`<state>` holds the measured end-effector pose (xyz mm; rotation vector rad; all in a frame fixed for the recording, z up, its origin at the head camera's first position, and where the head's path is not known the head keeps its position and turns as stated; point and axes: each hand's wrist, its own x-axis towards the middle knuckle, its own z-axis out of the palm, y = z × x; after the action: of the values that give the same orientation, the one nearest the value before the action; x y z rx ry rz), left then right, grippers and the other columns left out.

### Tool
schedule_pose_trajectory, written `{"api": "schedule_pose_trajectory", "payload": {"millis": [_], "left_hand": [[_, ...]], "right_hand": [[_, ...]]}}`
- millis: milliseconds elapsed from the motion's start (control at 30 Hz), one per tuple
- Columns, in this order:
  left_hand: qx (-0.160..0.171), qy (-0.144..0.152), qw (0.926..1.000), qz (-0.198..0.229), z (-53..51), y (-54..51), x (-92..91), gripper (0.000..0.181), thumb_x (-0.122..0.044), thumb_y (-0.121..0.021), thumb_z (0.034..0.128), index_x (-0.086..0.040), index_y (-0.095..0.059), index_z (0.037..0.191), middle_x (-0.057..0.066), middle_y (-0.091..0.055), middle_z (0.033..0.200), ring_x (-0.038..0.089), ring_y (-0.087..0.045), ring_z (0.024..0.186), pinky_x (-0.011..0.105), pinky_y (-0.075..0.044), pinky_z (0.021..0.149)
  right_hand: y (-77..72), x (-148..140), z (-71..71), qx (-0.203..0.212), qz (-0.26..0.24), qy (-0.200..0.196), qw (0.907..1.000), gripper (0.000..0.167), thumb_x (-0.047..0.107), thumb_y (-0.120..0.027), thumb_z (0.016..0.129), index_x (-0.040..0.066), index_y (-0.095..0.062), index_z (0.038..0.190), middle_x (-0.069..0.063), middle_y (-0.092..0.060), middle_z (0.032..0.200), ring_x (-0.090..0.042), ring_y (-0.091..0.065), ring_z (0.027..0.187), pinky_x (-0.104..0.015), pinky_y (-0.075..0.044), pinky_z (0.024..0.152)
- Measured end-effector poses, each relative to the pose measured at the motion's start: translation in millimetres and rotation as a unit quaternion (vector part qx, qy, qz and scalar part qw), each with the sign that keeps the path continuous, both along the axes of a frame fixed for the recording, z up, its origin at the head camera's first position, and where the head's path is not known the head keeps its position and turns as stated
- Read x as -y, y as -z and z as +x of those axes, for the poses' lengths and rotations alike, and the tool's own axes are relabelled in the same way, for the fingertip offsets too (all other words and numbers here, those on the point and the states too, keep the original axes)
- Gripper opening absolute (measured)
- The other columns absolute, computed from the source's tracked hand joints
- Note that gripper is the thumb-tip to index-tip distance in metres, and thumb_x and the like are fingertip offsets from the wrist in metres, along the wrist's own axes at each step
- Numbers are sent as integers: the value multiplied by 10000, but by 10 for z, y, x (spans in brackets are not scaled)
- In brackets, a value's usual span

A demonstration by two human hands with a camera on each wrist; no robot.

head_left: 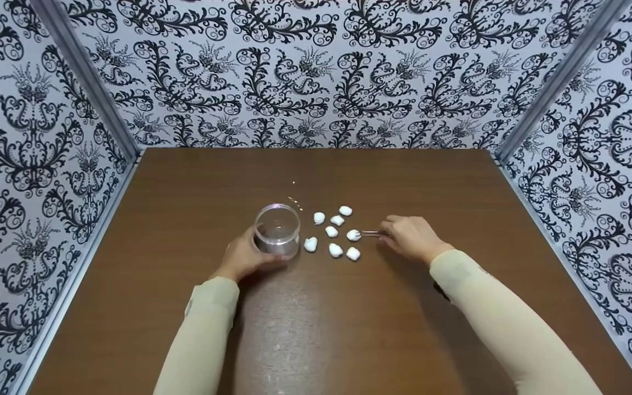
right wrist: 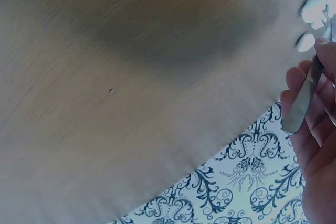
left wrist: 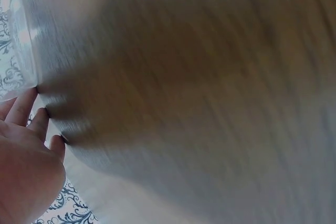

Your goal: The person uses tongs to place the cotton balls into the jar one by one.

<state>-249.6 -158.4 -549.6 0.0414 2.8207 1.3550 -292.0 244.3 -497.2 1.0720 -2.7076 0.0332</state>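
Note:
A clear round jar (head_left: 277, 233) stands on the brown table, with the left hand (head_left: 246, 257) curled round its left and near sides. In the left wrist view the fingers of the left hand (left wrist: 26, 129) lie against the jar (left wrist: 22, 45). The right hand (head_left: 412, 237) pinches a thin metal fork (head_left: 371, 233), its prongs touching a white cotton-like ball (head_left: 353, 235). The right wrist view shows the handle of the fork (right wrist: 302, 103) lying across the right hand (right wrist: 317, 145). Several other white balls (head_left: 336, 250) lie between jar and fork.
Small pale crumbs (head_left: 295, 201) are scattered on the table (head_left: 212, 175) behind the jar. Black-and-white patterned panels (head_left: 316, 77) with grey frame strips stand at the back and both sides.

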Motion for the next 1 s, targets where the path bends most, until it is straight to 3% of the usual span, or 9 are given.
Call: {"api": "schedule_pose_trajectory", "payload": {"millis": [267, 600, 1000], "left_hand": [[33, 22, 10000, -26, 12, 16, -44, 1025, -389, -942, 632, -58, -457, 1471, 165, -598, 1335, 338, -541, 1220, 475, -385, 1044], [102, 113, 9999, -36, 24, -50, -57, 1012, -348, -933, 661, -71, -433, 1496, 178, -598, 1326, 348, -538, 1215, 473, -379, 1047], [101, 181, 9996, -189, 18, -84, -15, 1100, -466, -937, 619, -46, -416, 1491, 168, -577, 1359, 345, -532, 1237, 475, -389, 1044]], "right_hand": [[60, 41, 3, 109, 150, -1, 9998, 97, 228, -737, 913, 134, -712, 912, 11, -575, 804, -175, -584, 645, -420, -512, 574], [98, 39, -8, -362, 59, -293, 9989, 88, 198, -746, 882, 120, -728, 848, 10, -608, 786, -187, -610, 611, -413, -506, 529], [-90, -9, -35, -613, -187, -549, 9964, 46, 135, -734, 847, 112, -737, 807, 13, -603, 741, -173, -571, 561, -403, -481, 481]]}}
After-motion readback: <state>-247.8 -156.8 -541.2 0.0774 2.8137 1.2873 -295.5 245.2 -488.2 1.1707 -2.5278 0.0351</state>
